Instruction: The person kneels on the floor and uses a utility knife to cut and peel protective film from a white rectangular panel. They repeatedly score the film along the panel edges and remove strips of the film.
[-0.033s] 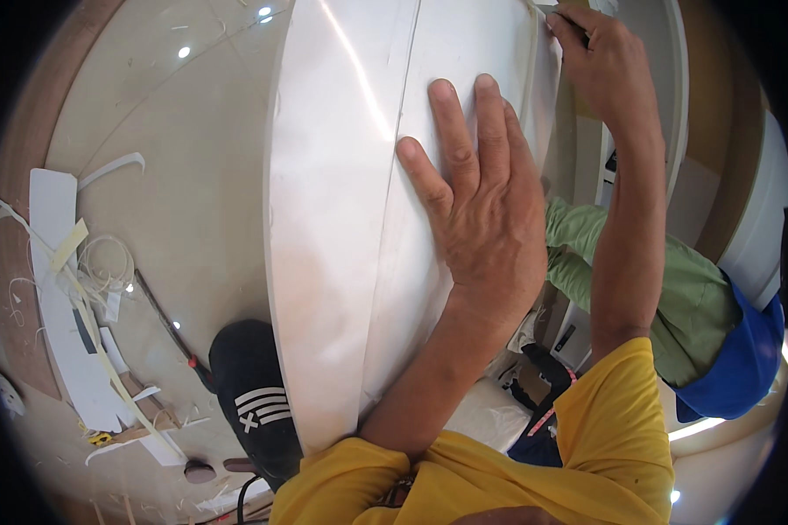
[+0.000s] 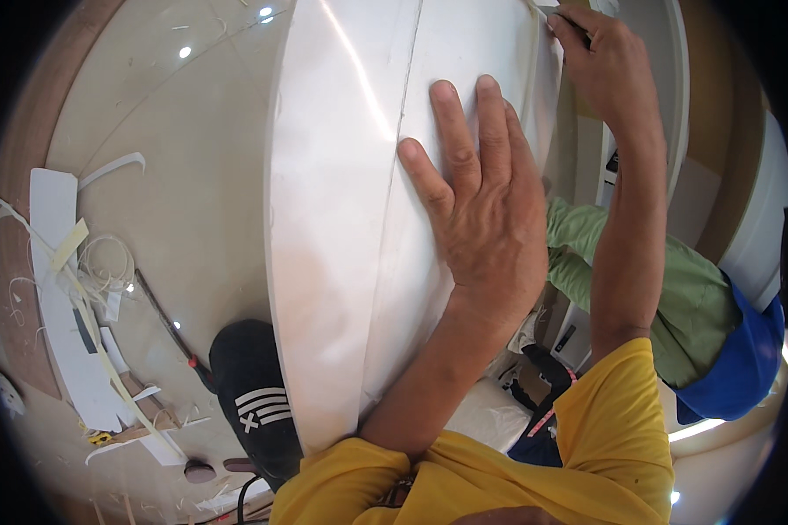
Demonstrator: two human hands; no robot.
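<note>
A long white panel [image 2: 333, 219] runs from my body toward the far edge of view, with a thin dark line along its length. My left hand [image 2: 486, 192] lies flat on it, fingers spread, the index fingertip at that line. At the panel's far right edge, my right hand [image 2: 600, 61] is closed in a pinch. A small thin thing [image 2: 549, 11] shows at its fingertips against the edge; its kind I cannot make out. A narrow raised strip [image 2: 535, 52] follows this right edge.
Left on the floor lie white board offcuts [image 2: 52, 262], a coil of thin strip [image 2: 107, 264] and a dark rod [image 2: 162, 315]. A black slipper [image 2: 249, 402] with white stripes touches the panel's left side. Beyond my right arm is a person in green clothing [image 2: 700, 297] and blue.
</note>
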